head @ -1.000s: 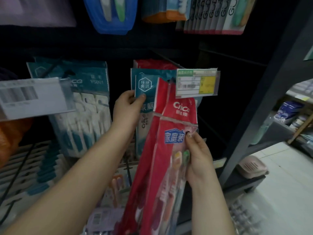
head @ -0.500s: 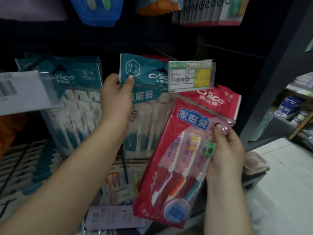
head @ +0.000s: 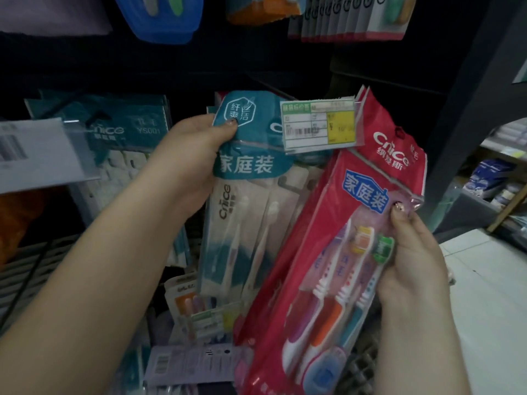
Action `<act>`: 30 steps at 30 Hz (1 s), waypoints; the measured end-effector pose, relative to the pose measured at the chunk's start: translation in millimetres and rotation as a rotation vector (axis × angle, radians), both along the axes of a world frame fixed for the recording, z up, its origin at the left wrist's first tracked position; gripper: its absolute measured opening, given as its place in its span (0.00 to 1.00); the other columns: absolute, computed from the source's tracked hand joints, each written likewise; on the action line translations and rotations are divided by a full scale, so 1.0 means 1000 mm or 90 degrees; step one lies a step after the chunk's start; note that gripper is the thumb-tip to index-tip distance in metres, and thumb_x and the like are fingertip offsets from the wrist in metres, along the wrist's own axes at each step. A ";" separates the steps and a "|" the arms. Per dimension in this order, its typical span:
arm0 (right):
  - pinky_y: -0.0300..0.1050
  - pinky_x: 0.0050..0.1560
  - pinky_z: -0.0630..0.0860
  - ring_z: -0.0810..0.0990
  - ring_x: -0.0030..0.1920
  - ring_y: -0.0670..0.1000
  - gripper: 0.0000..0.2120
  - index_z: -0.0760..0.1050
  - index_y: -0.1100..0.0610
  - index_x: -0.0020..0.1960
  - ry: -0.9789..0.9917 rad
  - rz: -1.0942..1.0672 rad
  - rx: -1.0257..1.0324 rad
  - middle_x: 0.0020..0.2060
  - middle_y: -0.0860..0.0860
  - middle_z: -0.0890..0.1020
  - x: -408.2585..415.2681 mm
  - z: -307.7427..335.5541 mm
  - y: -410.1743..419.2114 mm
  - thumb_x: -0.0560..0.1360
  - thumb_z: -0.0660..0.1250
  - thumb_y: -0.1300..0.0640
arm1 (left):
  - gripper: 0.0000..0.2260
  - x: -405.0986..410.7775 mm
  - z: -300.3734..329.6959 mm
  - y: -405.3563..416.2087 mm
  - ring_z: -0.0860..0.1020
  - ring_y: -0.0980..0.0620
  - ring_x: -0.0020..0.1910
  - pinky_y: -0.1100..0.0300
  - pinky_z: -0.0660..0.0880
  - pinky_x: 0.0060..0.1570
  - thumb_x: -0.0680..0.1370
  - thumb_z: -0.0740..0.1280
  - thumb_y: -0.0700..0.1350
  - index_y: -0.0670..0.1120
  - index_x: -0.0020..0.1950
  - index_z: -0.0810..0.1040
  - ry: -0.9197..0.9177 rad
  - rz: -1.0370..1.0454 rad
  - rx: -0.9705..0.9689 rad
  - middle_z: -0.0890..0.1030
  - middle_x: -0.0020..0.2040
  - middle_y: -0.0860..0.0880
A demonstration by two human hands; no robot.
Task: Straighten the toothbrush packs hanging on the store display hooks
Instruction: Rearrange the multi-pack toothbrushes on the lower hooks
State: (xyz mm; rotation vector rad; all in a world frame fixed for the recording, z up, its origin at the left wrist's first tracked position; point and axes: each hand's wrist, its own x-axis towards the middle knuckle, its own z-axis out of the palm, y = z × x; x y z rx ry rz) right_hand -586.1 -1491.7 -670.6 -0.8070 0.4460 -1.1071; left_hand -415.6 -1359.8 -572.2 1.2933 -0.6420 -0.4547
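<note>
A teal toothbrush pack (head: 251, 172) hangs on the middle hook, behind a price tag (head: 319, 125) at the hook's tip. My left hand (head: 188, 163) grips its top left corner, thumb on the front. A stack of red toothbrush packs (head: 336, 252) tilts to the right of it, off the hook, their tops level with the price tag. My right hand (head: 410, 260) holds the red packs by their right edge, thumb pressed on the front pack.
More teal packs (head: 122, 132) hang at the left behind another price tag (head: 37, 155). Other packs hang on the row above (head: 350, 18) and lower down (head: 196, 309). A dark shelf post (head: 467, 115) stands at the right, with tiled floor (head: 490, 295) beyond.
The red packs turned face-on, swung right off the hook, and have now risen toward the price tag. My left hand moved up to the teal pack's top corner.
</note>
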 end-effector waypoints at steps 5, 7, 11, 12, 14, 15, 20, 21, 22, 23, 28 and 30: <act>0.45 0.34 0.81 0.84 0.34 0.48 0.07 0.77 0.56 0.47 -0.024 0.102 0.008 0.35 0.50 0.85 -0.004 -0.003 -0.007 0.73 0.62 0.57 | 0.10 -0.011 0.000 0.015 0.83 0.54 0.40 0.62 0.80 0.38 0.80 0.59 0.40 0.44 0.47 0.79 0.008 -0.006 -0.029 0.85 0.41 0.48; 0.46 0.35 0.82 0.84 0.34 0.48 0.08 0.79 0.56 0.45 -0.025 0.122 0.035 0.35 0.51 0.85 -0.004 -0.006 -0.009 0.70 0.63 0.55 | 0.10 -0.013 0.001 0.013 0.83 0.54 0.39 0.63 0.79 0.36 0.80 0.58 0.40 0.45 0.47 0.79 0.030 0.018 -0.076 0.85 0.39 0.49; 0.47 0.36 0.82 0.84 0.35 0.49 0.07 0.81 0.54 0.42 -0.024 0.143 0.079 0.37 0.52 0.85 -0.001 -0.012 -0.011 0.68 0.65 0.55 | 0.09 -0.003 0.008 0.007 0.83 0.53 0.38 0.61 0.80 0.35 0.81 0.56 0.41 0.43 0.54 0.76 0.180 0.011 -0.108 0.82 0.47 0.46; 0.47 0.36 0.82 0.84 0.36 0.49 0.08 0.80 0.55 0.44 -0.024 0.152 0.082 0.37 0.52 0.85 -0.001 -0.013 -0.012 0.67 0.65 0.55 | 0.10 0.000 0.010 0.008 0.83 0.53 0.37 0.61 0.80 0.33 0.81 0.56 0.41 0.42 0.57 0.75 0.204 0.005 -0.101 0.82 0.48 0.46; 0.46 0.35 0.82 0.84 0.35 0.49 0.10 0.78 0.55 0.47 -0.016 0.172 0.077 0.37 0.51 0.85 -0.001 -0.015 -0.015 0.67 0.64 0.54 | 0.10 0.004 0.012 0.010 0.82 0.54 0.36 0.62 0.79 0.32 0.81 0.55 0.42 0.42 0.58 0.74 0.206 0.003 -0.082 0.81 0.48 0.46; 0.46 0.35 0.81 0.84 0.35 0.48 0.11 0.78 0.55 0.48 -0.008 0.184 0.072 0.37 0.51 0.85 -0.001 -0.016 -0.015 0.68 0.64 0.54 | 0.09 0.008 0.012 0.011 0.82 0.54 0.36 0.62 0.80 0.32 0.81 0.56 0.41 0.42 0.56 0.74 0.193 0.015 -0.076 0.81 0.47 0.46; 0.45 0.33 0.81 0.84 0.34 0.48 0.13 0.80 0.56 0.47 -0.009 0.231 0.100 0.35 0.51 0.85 0.000 -0.016 -0.017 0.65 0.71 0.51 | 0.06 0.019 -0.002 0.016 0.81 0.56 0.29 0.65 0.76 0.28 0.79 0.61 0.39 0.44 0.44 0.76 0.099 0.150 -0.017 0.81 0.38 0.47; 0.45 0.34 0.81 0.84 0.35 0.48 0.21 0.80 0.56 0.48 -0.012 0.241 0.098 0.37 0.51 0.85 0.001 -0.017 -0.017 0.58 0.77 0.50 | 0.08 0.019 -0.007 0.017 0.81 0.56 0.28 0.66 0.75 0.27 0.79 0.61 0.38 0.44 0.42 0.76 0.088 0.155 -0.004 0.82 0.33 0.48; 0.46 0.36 0.81 0.84 0.36 0.49 0.29 0.80 0.56 0.50 -0.009 0.243 0.101 0.38 0.51 0.85 0.002 -0.017 -0.016 0.51 0.81 0.49 | 0.09 0.017 -0.011 0.019 0.80 0.57 0.26 0.66 0.75 0.26 0.79 0.61 0.38 0.43 0.40 0.75 0.088 0.154 0.004 0.81 0.28 0.50; 0.47 0.36 0.81 0.84 0.37 0.49 0.34 0.80 0.56 0.51 -0.006 0.245 0.106 0.39 0.51 0.86 0.002 -0.018 -0.016 0.47 0.82 0.48 | 0.09 0.018 -0.015 0.021 0.79 0.57 0.25 0.66 0.75 0.25 0.79 0.61 0.37 0.43 0.38 0.75 0.090 0.153 0.007 0.80 0.25 0.50; 0.58 0.49 0.80 0.84 0.44 0.52 0.35 0.74 0.58 0.64 0.044 0.267 0.138 0.51 0.57 0.83 0.002 -0.016 -0.017 0.60 0.77 0.48 | 0.08 0.027 -0.032 0.041 0.79 0.56 0.24 0.66 0.75 0.24 0.77 0.64 0.38 0.43 0.38 0.76 0.092 0.182 0.028 0.80 0.24 0.51; 0.63 0.55 0.75 0.79 0.57 0.56 0.46 0.73 0.58 0.66 0.058 0.256 0.153 0.61 0.60 0.78 0.003 -0.015 -0.015 0.51 0.82 0.46 | 0.06 0.029 -0.038 0.054 0.79 0.57 0.24 0.67 0.74 0.23 0.77 0.65 0.40 0.43 0.39 0.77 0.097 0.198 0.042 0.81 0.25 0.51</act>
